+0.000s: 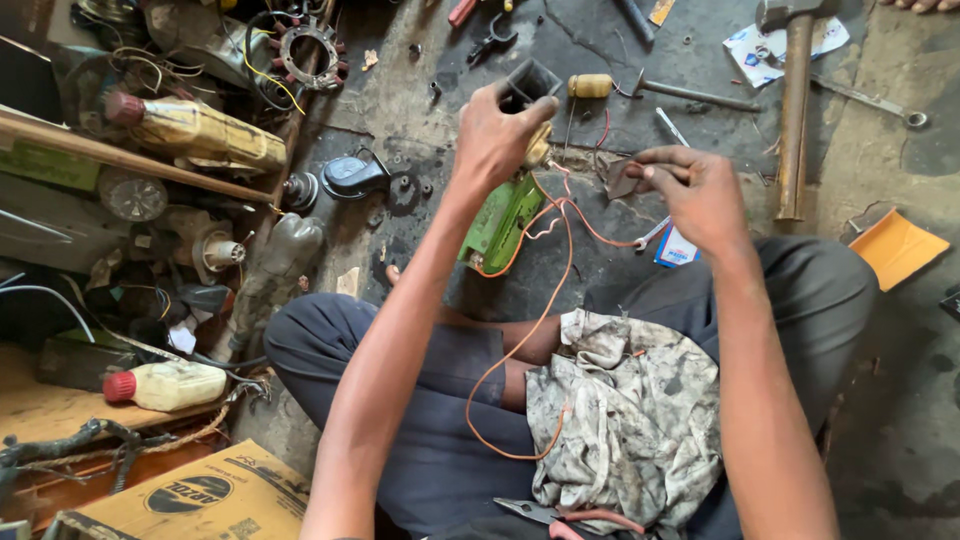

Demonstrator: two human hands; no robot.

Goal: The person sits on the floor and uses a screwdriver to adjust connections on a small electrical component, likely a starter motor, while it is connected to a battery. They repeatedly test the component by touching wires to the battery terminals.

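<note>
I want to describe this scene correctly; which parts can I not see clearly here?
Head view only:
- Left hand hides most of the black part it grips.
- Right hand fingers cover the small dark piece; its kind is unclear.
- Pliers are cut off by the bottom edge.
- The orange wire end vanishes under the stained rag.

Grimy concrete floor [900,420], cluttered wooden shelf [40,410]

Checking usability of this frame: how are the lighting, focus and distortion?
Head view: soft, even daylight, no glare; left hand on the black part and right hand pinching a small piece are sharp; orange wire reads clearly; clutter at far left sits in shadow; wide-angle lens stretches the forearms and bends the hammer near the edges.
</note>
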